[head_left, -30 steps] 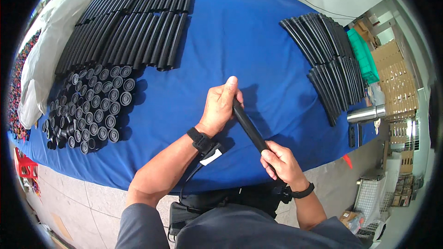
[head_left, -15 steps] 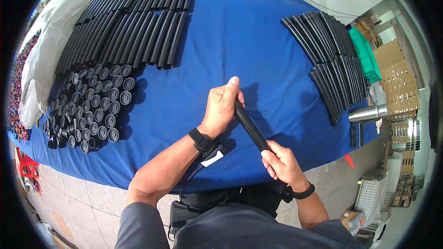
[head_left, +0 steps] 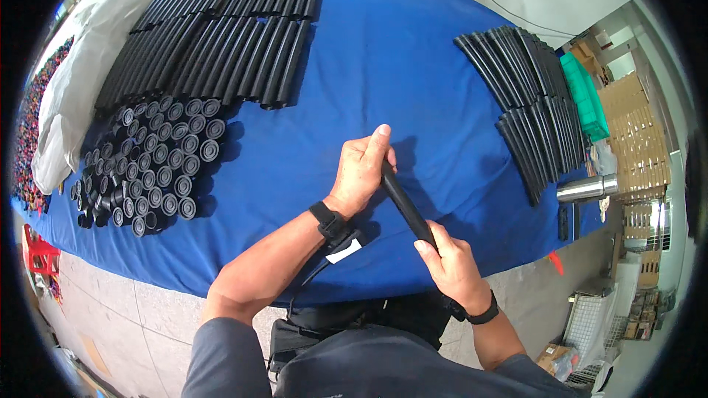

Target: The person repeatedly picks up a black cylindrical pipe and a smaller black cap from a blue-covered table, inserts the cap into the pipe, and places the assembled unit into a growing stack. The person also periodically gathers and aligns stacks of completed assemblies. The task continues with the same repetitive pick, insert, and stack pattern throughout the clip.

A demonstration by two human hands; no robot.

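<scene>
A person stands at a desk (head_left: 413, 51) covered in blue cloth and holds a single black tube (head_left: 407, 205) slantwise above the near edge of that desk. The left hand (head_left: 363, 171) grips the tube's far end, fingers (head_left: 377, 141) wrapped closed around it with the thumb stretched upward. The right hand (head_left: 451, 265) grips the near end, fingers curled tight around it. Both wrists carry dark bands; a small white tag (head_left: 343, 250) hangs under the left one.

Far-left on the desk lies a wide layer of long black tubes (head_left: 214, 37), laid side by side. Just nearer than these, on the desk's left part, stands a cluster of short black caps (head_left: 147, 166), open ends up. On the desk's right part lie two fanned bundles of thinner black tubes (head_left: 527, 96). Beyond the desk's right edge sit a green crate (head_left: 586, 99) and a shiny metal cylinder (head_left: 586, 189); off its left edge lies a white bag (head_left: 74, 96).
</scene>
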